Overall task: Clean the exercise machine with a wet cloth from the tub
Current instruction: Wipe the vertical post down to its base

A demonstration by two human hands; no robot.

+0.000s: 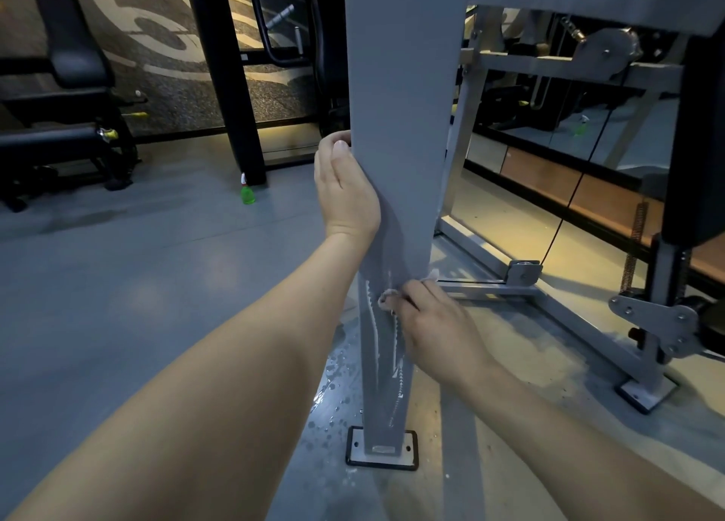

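Observation:
A grey upright post (404,108) of the exercise machine fills the middle of the head view and ends in a bolted foot plate (381,450). My left hand (345,191) grips the post's left edge, thumb on the front face. My right hand (435,324) holds a small whitish wet cloth (386,297) pressed against the lower part of the post; most of the cloth is hidden in the hand. Streaks of water run down the post below the cloth. No tub is in view.
Water drops (333,367) lie on the grey floor left of the post's foot. A green spray bottle (247,191) stands on the floor at the back. A black bench machine (66,100) is at far left. The machine's grey base frame (569,316) and pulley cable extend to the right.

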